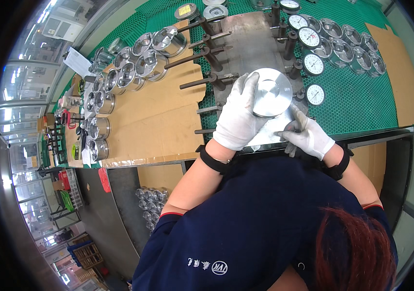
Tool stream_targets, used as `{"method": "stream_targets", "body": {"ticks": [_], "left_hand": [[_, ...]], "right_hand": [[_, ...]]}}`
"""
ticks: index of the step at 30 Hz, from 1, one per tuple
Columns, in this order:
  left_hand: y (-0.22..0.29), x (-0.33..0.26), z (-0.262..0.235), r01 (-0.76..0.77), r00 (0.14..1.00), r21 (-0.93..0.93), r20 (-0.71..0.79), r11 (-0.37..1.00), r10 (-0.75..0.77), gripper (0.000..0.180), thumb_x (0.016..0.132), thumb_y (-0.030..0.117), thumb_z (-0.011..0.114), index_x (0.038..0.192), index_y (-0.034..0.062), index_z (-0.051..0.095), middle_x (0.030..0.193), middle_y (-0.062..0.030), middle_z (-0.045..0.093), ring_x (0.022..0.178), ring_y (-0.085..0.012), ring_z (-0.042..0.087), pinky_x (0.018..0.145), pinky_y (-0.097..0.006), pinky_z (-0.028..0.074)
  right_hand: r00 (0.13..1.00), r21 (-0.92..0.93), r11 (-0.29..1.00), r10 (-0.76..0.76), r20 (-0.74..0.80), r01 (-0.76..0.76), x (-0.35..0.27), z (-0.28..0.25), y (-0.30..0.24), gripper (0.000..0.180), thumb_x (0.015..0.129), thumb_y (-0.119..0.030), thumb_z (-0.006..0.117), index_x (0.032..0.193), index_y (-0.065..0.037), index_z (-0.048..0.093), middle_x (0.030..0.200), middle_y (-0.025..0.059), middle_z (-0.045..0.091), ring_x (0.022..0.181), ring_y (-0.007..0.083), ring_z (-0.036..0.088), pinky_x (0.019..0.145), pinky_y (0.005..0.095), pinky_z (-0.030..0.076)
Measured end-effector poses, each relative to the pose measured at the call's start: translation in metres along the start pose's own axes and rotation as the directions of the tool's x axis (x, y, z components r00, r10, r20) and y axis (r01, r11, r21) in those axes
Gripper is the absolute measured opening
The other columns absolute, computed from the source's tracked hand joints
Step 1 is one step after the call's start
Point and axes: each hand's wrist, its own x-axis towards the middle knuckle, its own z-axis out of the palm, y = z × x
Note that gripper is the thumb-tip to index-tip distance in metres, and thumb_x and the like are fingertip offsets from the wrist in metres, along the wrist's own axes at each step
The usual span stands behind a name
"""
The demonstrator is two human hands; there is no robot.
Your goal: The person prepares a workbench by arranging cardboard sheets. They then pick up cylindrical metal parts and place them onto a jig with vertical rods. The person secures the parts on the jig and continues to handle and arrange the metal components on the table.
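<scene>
My left hand [239, 112], in a white glove, is closed on the side of a shiny metal piston [272, 93], whose round flat top faces up. The piston is over the near part of a steel plate [246, 43]. Right of it and nearer me is my right hand [310, 137], also gloved, with dark-stained fingertips. Its fingers are loosely bent and apart from the thumb, and no object shows in them. Dial gauges [315, 94] on dark posts line the plate's right side. Clamp-like posts with rods [215, 81] stand along its left side.
Several pistons [151, 64] stand in rows on brown cardboard [153, 116] to the left. More pistons [342, 50] are grouped on the green mesh mat [362, 109] at the right. Another cardboard sheet [395, 77] lies at the far right. Stacked pistons [151, 206] sit below the table.
</scene>
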Motion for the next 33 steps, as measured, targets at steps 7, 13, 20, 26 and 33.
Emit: {"method": "stream_targets", "body": {"ticks": [7, 13, 20, 26, 33], "left_hand": [[0.001, 0.000, -0.001, -0.010, 1.000, -0.010, -0.006, 1.000, 0.010, 0.096, 0.070, 0.020, 0.089, 0.150, 0.0047, 0.039, 0.142, -0.0298, 0.047, 0.121, -0.0474, 0.058, 0.096, -0.048, 0.055], [-0.004, -0.001, -0.005, -0.092, 0.987, -0.028, -0.132, 0.995, 0.087, 0.076, 0.064, 0.020, 0.087, 0.131, -0.0002, 0.058, 0.131, -0.0279, 0.060, 0.109, -0.0417, 0.067, 0.092, -0.044, 0.056], [0.083, 0.028, -0.043, 0.698, 0.715, -0.702, 0.694, 0.143, -0.086, 0.038, 0.103, 0.020, 0.053, 0.133, -0.0047, 0.055, 0.111, -0.0148, 0.068, 0.097, -0.0220, 0.070, 0.082, -0.033, 0.056], [0.098, 0.034, -0.011, 0.377, 0.840, -0.576, 0.542, 0.725, -0.006, 0.045, 0.097, 0.013, 0.063, 0.138, -0.0020, 0.052, 0.103, -0.0139, 0.072, 0.095, -0.0221, 0.072, 0.085, -0.033, 0.057], [0.070, -0.032, 0.006, 0.527, 0.787, -0.306, 0.528, 0.793, -0.319, 0.039, 0.094, 0.011, 0.067, 0.131, -0.0021, 0.060, 0.103, -0.0166, 0.074, 0.095, -0.0242, 0.074, 0.086, -0.033, 0.057]], "right_hand": [[1.000, 0.011, 1.000, -0.017, 0.016, 0.017, -0.001, -0.001, -0.001, 0.097, 0.092, -0.009, 0.068, 0.162, -0.001, 0.002, 0.099, 0.0142, 0.066, 0.063, 0.0212, 0.070, 0.052, 0.0311, 0.059], [0.994, -0.255, 0.962, -0.087, 0.066, 0.101, -0.016, -0.006, -0.013, 0.099, 0.090, -0.010, 0.071, 0.162, 0.001, 0.003, 0.107, 0.0129, 0.066, 0.082, 0.0188, 0.071, 0.070, 0.0298, 0.062], [0.870, 0.371, 0.787, -0.465, -0.168, 0.492, -0.062, -0.042, -0.014, 0.063, 0.093, -0.015, 0.063, 0.150, 0.000, 0.041, 0.138, 0.0128, 0.058, 0.126, 0.0200, 0.055, 0.108, 0.0363, 0.045], [0.678, 0.301, 0.734, -0.283, -0.679, 0.608, -0.075, -0.148, 0.057, 0.039, 0.103, -0.033, 0.051, 0.128, -0.004, 0.057, 0.112, 0.0079, 0.066, 0.101, 0.0216, 0.065, 0.086, 0.0389, 0.055], [0.671, 0.522, 0.751, 0.145, -0.727, 0.404, -0.041, -0.336, 0.116, 0.037, 0.098, -0.037, 0.055, 0.121, -0.008, 0.060, 0.102, 0.0096, 0.069, 0.082, 0.0231, 0.064, 0.062, 0.0363, 0.052]]}}
